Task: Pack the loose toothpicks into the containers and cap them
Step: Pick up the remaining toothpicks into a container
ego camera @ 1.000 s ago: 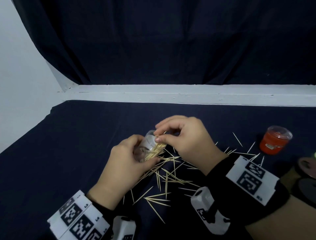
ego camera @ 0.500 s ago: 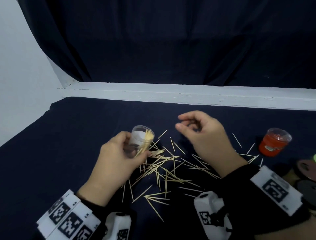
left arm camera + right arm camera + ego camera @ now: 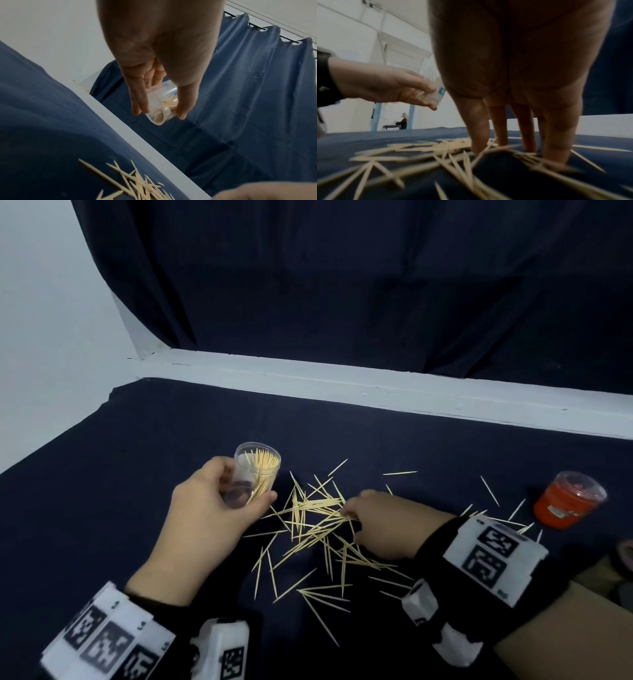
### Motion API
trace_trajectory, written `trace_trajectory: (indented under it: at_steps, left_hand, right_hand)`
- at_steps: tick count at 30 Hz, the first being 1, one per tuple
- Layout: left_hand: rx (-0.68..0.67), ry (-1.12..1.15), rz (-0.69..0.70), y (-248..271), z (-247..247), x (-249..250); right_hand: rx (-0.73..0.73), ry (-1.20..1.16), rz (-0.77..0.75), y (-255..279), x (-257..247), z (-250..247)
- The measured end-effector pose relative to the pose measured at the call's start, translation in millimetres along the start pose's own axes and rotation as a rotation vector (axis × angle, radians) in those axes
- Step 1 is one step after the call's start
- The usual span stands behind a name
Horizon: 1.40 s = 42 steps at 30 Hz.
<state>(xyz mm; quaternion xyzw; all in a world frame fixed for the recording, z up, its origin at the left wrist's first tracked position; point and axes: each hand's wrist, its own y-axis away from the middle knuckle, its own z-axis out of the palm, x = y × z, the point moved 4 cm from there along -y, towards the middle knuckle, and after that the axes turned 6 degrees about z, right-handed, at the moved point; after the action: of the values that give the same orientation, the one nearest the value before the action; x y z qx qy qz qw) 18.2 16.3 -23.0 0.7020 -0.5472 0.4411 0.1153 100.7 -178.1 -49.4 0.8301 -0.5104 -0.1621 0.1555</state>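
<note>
Curtain [image 3: 342,285]: dark navy, hangs behind the counter above a white ledge [image 3: 376,392].
Counter [image 3: 154,440]: draped in dark navy cloth.
Left hand [image 3: 202,518]: fingers and thumb curl round the lower half of the jar and hold it clear of the cloth, left of the pile.
Right hand [image 3: 380,525]: palm down on the pile's right side, straight fingers [image 3: 479,135] pointing down with tips on the toothpicks and cloth; whether any pick is pinched I cannot tell.
Red jar [image 3: 567,499]: clear lid on, stands at the far right, well apart from both hands.
Jar [image 3: 255,474]: clear plastic cylinder, uncapped, long axis close to upright, open mouth up and tipped slightly away; a pale label shows on its side in the right wrist view.
Toothpicks in jar [image 3: 262,470]: a pale wooden bundle lying along the jar's axis, leaning to its right wall, tips just at the rim.
Loose toothpicks [image 3: 315,525]: thin pale sticks with pointed ends, crossed in all directions in a flat pile between the hands; strays lie towards the red jar and the near edge.
</note>
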Motion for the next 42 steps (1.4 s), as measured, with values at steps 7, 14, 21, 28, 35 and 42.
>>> trace_trajectory:
  at_steps: [7, 14, 21, 28, 35, 42]
  left_hand:
    - [0.004, 0.048, 0.001, -1, -2, -6]
    - [0.010, 0.090, -0.016, -4, -1, -11]
    - [0.013, 0.127, -0.039, -5, 3, -9]
    - [0.022, 0.168, -0.049, -3, 5, -13]
    - [0.027, 0.142, -0.014, -1, 2, -8]
    - [0.019, 0.136, 0.005, 0, 2, -4]
  right_hand:
    - [0.098, 0.073, -0.067, -42, -9, -52]
    - [0.079, 0.166, -0.112, -80, -2, -35]
    - [0.042, 0.070, -0.260, -73, -20, -27]
    - [-0.019, 0.031, -0.239, -62, -32, -33]
    - [-0.063, 0.169, -0.437, -40, -43, -10]
    - [-0.057, 0.178, -0.417, -25, -22, -15]
